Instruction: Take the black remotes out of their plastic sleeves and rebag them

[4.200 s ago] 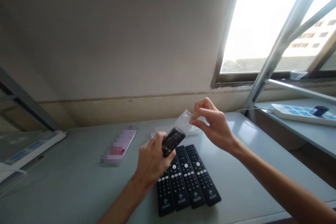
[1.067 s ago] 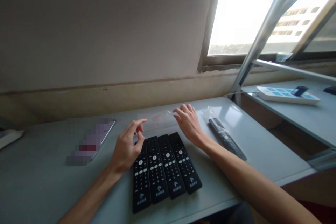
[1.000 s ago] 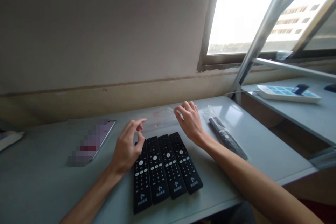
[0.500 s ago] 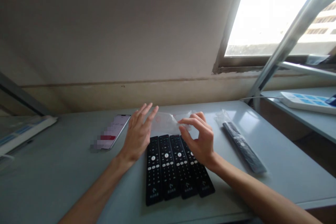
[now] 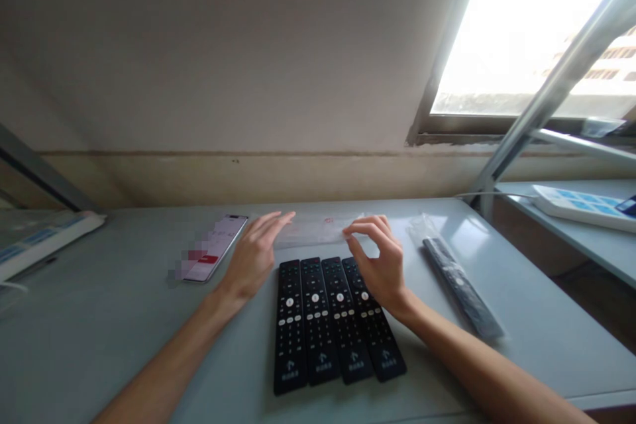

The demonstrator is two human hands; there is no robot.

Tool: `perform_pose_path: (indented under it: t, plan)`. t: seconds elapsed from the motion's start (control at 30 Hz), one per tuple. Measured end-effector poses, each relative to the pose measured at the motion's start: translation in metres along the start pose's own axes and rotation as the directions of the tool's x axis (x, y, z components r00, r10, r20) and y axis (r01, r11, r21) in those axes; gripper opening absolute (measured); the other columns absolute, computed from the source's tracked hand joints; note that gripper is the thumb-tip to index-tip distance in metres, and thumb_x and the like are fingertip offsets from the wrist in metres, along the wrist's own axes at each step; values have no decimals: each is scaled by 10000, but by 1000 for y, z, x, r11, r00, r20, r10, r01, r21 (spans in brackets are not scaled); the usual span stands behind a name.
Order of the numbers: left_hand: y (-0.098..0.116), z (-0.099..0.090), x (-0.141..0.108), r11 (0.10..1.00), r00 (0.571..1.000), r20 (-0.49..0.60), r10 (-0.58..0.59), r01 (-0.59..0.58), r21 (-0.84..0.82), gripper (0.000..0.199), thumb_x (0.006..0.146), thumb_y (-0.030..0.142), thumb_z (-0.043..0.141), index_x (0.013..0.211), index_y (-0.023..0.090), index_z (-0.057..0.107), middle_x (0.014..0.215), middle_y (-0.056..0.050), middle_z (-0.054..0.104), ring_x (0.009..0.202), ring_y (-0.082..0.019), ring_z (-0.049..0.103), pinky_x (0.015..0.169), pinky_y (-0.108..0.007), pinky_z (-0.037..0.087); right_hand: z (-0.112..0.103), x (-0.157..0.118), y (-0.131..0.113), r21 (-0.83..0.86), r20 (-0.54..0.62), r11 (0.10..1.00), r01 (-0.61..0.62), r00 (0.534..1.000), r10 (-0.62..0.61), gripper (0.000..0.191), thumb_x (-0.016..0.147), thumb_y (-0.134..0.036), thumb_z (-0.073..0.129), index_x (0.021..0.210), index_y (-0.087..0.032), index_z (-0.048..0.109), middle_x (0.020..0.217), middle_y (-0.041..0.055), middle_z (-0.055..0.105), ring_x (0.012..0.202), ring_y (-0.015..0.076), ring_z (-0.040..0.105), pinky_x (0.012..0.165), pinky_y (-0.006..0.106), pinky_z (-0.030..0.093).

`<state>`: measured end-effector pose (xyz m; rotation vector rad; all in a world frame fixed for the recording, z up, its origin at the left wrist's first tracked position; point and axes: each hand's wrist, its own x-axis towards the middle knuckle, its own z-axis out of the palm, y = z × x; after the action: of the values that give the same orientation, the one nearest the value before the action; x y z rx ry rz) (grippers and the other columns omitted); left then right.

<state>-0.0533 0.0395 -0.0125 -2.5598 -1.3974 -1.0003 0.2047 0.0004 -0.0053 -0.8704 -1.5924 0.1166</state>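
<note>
A clear plastic bag (image 5: 313,228) lies flattened at the back of the desk. My right hand (image 5: 380,262) pinches its right end between thumb and fingertips. At the bag's left end is my left hand (image 5: 252,253), fingers stretched out and together; whether they press on the plastic I cannot tell. Several black remote controls (image 5: 315,324) lie side by side in front of the bag, slightly fanned. My right hand partly covers the top of the rightmost one.
A smartphone (image 5: 216,248) lies left of my left hand. On the right is another remote control in a plastic sleeve (image 5: 462,288). White power strips stand at the far left (image 5: 47,242) and far right (image 5: 586,205). Slanted metal bars (image 5: 517,139) rise beside the window.
The plastic bag has gone from raised and crumpled to flat and stretched sideways. My left hand has lowered, its fingers now closer together. My right hand keeps its pinch.
</note>
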Motion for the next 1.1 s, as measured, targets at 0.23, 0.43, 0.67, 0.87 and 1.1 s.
perform_pose_path:
  t: [0.23,0.43,0.67,0.87,1.1]
  plan:
    - [-2,1,0,999,997,-64,48,-47,20,604,907,-12,361,1403,214,623,1359,-85,695,1309,-250,608,1142,-482,475,-7,6,1,-8,-61,1000,-11,998,11,124,993,-157,617,938,-245,685,910,11,713,886,192,636,849,374,510]
    - [3,-8,-2,995,943,-333,6,-40,-97,153,982,319,657,1003,211,763,913,-42,788,845,-201,710,879,-349,549,-12,20,22,261,-300,923,-282,885,355,88,982,-313,622,1003,-241,576,868,6,690,812,176,650,787,340,504]
    - [37,-13,-3,848,893,-325,-312,108,-519,303,1003,413,630,813,205,741,661,11,651,639,-140,610,680,-273,506,-6,14,46,542,-114,631,-555,696,709,281,860,-357,689,1027,-237,497,735,-33,651,529,123,561,583,296,464]
    - [45,-10,3,708,905,-211,-370,127,-695,347,882,499,770,1024,190,699,953,-60,740,850,-192,704,803,-319,587,1,7,36,599,115,426,-679,599,793,513,734,-402,824,1092,-216,507,700,-84,600,483,100,571,585,281,489]
    - [52,-7,-3,813,946,-160,-283,148,-563,353,1082,363,452,1382,254,603,1422,-92,644,1309,-236,612,1157,-443,470,12,-1,10,408,459,585,-700,712,531,531,886,-440,681,1309,-236,434,1080,78,664,861,223,725,670,350,575]
